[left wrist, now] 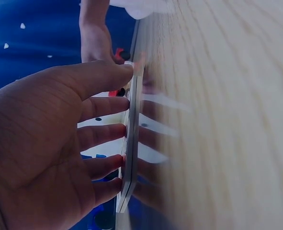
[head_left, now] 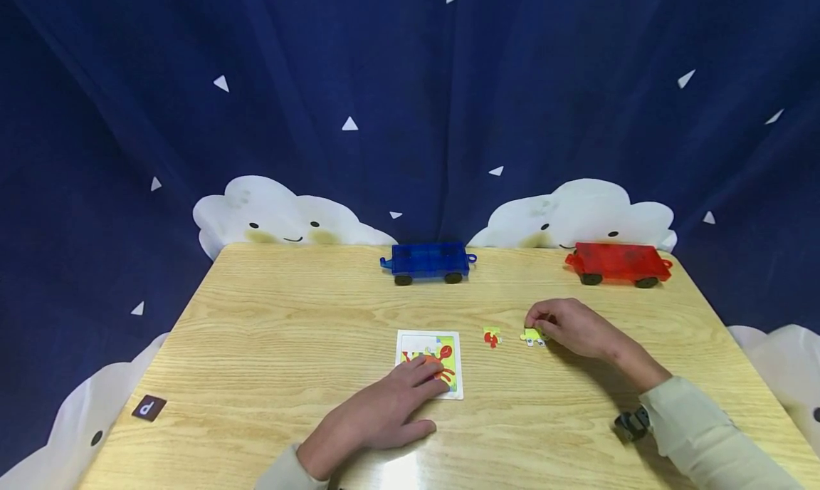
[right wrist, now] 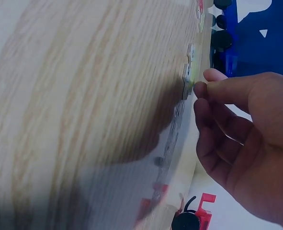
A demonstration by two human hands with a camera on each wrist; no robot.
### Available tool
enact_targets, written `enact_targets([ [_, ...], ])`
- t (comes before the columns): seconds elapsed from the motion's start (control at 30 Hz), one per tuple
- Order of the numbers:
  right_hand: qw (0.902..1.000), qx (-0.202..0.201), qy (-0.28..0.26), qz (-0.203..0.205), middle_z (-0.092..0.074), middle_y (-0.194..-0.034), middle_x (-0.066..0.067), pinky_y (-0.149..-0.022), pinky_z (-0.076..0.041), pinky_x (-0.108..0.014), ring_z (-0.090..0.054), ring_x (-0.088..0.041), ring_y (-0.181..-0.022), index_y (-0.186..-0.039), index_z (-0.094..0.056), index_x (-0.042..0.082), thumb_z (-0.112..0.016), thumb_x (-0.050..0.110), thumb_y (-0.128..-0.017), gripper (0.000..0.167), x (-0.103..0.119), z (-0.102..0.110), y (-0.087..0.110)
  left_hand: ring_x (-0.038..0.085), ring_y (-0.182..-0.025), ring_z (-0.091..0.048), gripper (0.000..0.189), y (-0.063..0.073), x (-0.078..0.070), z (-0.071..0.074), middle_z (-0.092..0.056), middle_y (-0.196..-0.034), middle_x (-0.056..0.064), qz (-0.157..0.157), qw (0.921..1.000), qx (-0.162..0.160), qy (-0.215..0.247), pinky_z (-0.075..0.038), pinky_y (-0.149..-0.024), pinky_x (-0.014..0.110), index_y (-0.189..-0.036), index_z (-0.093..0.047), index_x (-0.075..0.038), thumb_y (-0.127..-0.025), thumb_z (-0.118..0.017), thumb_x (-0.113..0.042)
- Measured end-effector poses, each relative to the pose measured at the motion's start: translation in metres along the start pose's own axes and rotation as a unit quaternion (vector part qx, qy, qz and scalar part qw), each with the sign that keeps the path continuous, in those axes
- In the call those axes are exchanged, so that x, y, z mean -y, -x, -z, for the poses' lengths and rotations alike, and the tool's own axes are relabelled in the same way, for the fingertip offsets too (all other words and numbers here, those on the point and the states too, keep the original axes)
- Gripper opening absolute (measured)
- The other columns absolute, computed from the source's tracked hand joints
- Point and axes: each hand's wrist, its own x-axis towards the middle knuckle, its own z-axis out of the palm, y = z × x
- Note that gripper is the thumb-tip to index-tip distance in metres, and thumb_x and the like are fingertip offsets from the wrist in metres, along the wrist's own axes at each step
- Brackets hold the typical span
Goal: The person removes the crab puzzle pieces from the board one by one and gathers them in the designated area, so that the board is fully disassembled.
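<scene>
In the head view, my left hand (head_left: 393, 404) rests on a white-framed puzzle board (head_left: 428, 332) with a red crab picture. Its fingers are spread and fairly straight; the left wrist view shows the fingertips and thumb touching the board (left wrist: 133, 129). Part of the picture is under my fingers. My right hand (head_left: 576, 327) pinches a yellow puzzle piece (head_left: 530, 337) with eyes on it, thumb and index finger curled at its edge. Close to the tabletop, that piece (right wrist: 187, 79) sits at the fingertips in the right wrist view. A red-and-yellow puzzle piece (head_left: 492, 337) lies between board and right hand.
A blue toy wagon (head_left: 429, 261) stands at the table's back edge, and a red toy wagon (head_left: 620, 263) at the back right. At the left edge lies a dark letter card (head_left: 149, 407). A dark blue curtain (head_left: 410, 105) hangs behind the wooden table (head_left: 288, 312).
</scene>
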Motion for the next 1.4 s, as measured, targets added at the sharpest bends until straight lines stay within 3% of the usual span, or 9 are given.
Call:
enact_targets([
  [0.27, 0.9998, -0.017, -0.001, 0.009, -0.067, -0.093, 0.005, -0.077, -0.053, -0.035, -0.058, -0.015, -0.084, -0.101, -0.074, 0.015, -0.066, 0.001, -0.098, 0.016, 0.006, 0.0, -0.002, 0.034, -0.149, -0.033, 0.051, 0.0, 0.0, -0.001, -0.043, -0.158, 0.011, -0.001, 1.0, -0.001, -0.005, -0.028, -0.12, 0.043, -0.146, -0.054, -0.013, -0.1, -0.063, -0.032],
  [0.5, 0.9994, -0.001, -0.032, 0.012, -0.067, -0.097, 0.002, -0.07, -0.053, -0.031, -0.059, -0.015, -0.079, -0.105, -0.073, 0.015, -0.066, 0.006, -0.1, 0.013, 0.026, -0.009, -0.012, 0.034, -0.149, -0.033, 0.052, 0.0, -0.001, 0.0, -0.042, -0.158, 0.01, 0.0, 1.0, 0.001, -0.008, -0.028, -0.12, 0.043, -0.146, -0.054, -0.013, -0.1, -0.063, -0.032],
  [0.8, 0.9951, 0.019, -0.039, 0.089, -0.068, -0.095, 0.005, -0.075, -0.052, -0.031, -0.058, -0.011, -0.082, -0.11, -0.074, 0.013, -0.065, 0.008, -0.101, 0.014, 0.063, -0.03, -0.034, 0.033, -0.149, -0.032, 0.052, -0.001, 0.0, 0.002, -0.041, -0.159, 0.009, -0.001, 0.9999, 0.006, -0.01, -0.03, -0.119, 0.044, -0.148, -0.053, -0.014, -0.101, -0.063, -0.035],
  [1.0, 0.9891, 0.033, -0.003, 0.143, -0.068, -0.106, 0.006, -0.088, -0.052, -0.038, -0.061, -0.01, -0.095, -0.113, -0.075, 0.014, -0.063, 0.01, -0.102, 0.017, 0.082, -0.048, -0.046, 0.032, -0.15, -0.031, 0.052, -0.002, 0.001, 0.002, -0.04, -0.159, 0.009, 0.0, 0.9999, 0.014, -0.004, -0.029, -0.119, 0.044, -0.148, -0.052, -0.014, -0.102, -0.062, -0.035],
  [1.17, 0.9857, 0.049, -0.001, 0.161, -0.067, -0.107, 0.005, -0.087, -0.051, -0.036, -0.059, -0.009, -0.092, -0.115, -0.076, 0.014, -0.063, 0.01, -0.102, 0.019, 0.093, -0.059, -0.051, 0.033, -0.15, -0.03, 0.052, -0.002, 0.0, 0.003, -0.04, -0.159, 0.01, 0.001, 0.9999, 0.015, -0.004, -0.028, -0.12, 0.044, -0.148, -0.052, -0.013, -0.101, -0.062, -0.034],
  [1.4, 0.9867, 0.054, 0.017, 0.153, -0.062, -0.102, 0.008, -0.08, -0.05, -0.032, -0.055, -0.008, -0.084, -0.116, -0.076, 0.016, -0.065, 0.011, -0.101, 0.019, 0.1, -0.067, -0.051, 0.033, -0.15, -0.031, 0.052, -0.001, 0.0, 0.003, -0.041, -0.159, 0.011, -0.005, 0.9999, 0.01, -0.007, -0.028, -0.12, 0.044, -0.147, -0.053, -0.012, -0.101, -0.062, -0.034],
])
